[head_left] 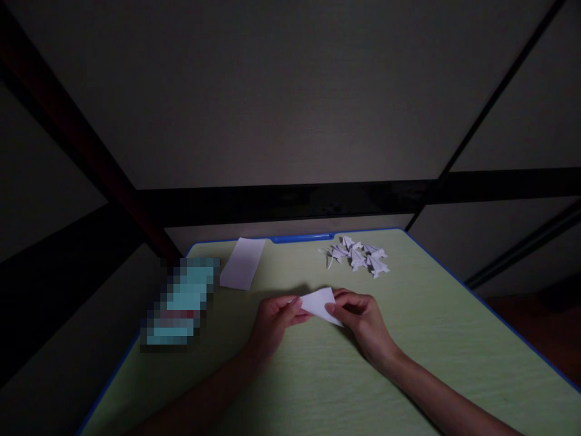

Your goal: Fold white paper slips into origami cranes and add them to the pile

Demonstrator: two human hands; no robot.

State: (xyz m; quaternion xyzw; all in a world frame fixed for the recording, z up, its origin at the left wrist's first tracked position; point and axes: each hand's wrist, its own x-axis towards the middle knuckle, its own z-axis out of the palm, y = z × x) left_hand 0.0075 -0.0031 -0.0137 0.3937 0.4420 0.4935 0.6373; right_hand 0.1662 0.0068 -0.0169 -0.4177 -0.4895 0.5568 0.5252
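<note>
Between my two hands is a small piece of white folded paper (318,302), wider at its right end and narrowing toward the left. My left hand (276,315) pinches the narrow left end, thumb on top and fingers beneath. At the wide right end, my right hand (361,312) grips the paper with its thumb pressed on the face and the fingers behind. The paper is held just above the table, near its middle. Farther back on the right lie several folded white paper figures (357,258), close together, with pointed bodies and small legs.
A sheet of white paper (242,264) lies at the back left of the light green table (290,381). Left of it is a pixelated teal object (186,297). A blue tray-like strip (303,238) runs along the far edge, against the cabinet panels (281,97).
</note>
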